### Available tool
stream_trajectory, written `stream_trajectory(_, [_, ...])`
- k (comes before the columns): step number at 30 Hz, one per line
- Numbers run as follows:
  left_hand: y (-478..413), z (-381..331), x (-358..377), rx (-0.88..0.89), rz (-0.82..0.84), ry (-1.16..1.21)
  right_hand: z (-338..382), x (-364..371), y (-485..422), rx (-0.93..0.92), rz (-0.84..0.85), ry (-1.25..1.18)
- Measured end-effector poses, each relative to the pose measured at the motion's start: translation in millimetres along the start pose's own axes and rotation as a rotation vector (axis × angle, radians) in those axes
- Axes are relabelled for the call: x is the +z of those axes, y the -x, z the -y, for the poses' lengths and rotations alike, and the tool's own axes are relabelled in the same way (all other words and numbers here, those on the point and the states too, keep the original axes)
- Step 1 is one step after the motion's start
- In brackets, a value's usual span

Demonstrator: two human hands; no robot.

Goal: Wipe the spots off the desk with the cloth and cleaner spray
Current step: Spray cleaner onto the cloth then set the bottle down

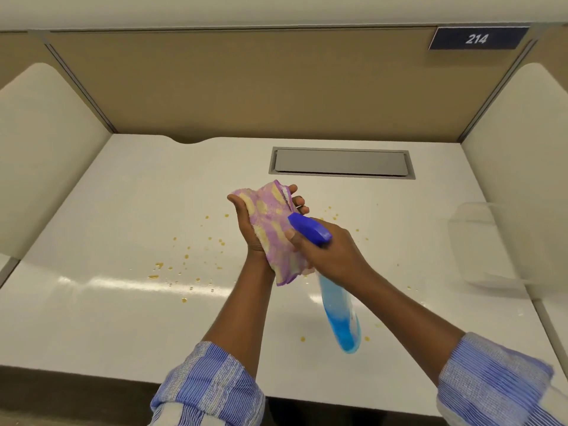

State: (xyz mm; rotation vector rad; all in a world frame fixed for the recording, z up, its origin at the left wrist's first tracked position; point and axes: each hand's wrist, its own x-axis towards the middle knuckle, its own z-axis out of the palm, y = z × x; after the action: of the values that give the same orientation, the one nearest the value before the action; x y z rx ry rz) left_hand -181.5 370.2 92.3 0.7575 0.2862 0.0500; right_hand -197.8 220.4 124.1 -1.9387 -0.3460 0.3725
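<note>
Your left hand (246,222) is raised above the white table (92,318), palm turned up, with the cloth (276,238) draped across it. The cloth is purple with pale yellow patches; it lies bunched over your palm and hangs down past your wrist. Your left grip is half closed, the thumb on the near-left side of the cloth and the fingers curled up around its far edge, so the cloth is cradled rather than squeezed.

Your right hand (325,250) is wrapped tight round the neck of the spray bottle (338,312), just right of the cloth and touching its lower fold. The bottle's dark blue trigger head (309,229) sticks out above your fist with its nozzle pointed at the cloth, very close to it. The clear body with blue liquid hangs down toward you below your hand, tilted and blurred, off the table surface.

Small amber spots (158,267) lie scattered over the table: most sit left of the cloth and nearer to you, a few more lie just right of it, and a couple sit near the bottle's bottom end. Beyond the cloth, a grey recessed panel (341,162) is set into the table. Far up and right of the cloth, a dark sign (476,39) reads 214. Both your forearms show rolled blue striped sleeves (209,382).
</note>
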Motion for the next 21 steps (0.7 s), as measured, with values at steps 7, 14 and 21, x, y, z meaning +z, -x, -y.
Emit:
stream_trajectory(7, [-3, 28, 4, -0.099, 0.108, 0.086, -57, -87, 48, 0.083, -0.371, -0.205])
stream_trajectory(14, [-3, 69, 24, -0.204, 0.158, 0.056, -120, -178, 83, 0.152, -0.766, -0.181])
stream_trajectory(21, [-5, 106, 51, -0.317, 0.203, -0.017, -154, -248, 83, 0.087, -0.984, -0.061])
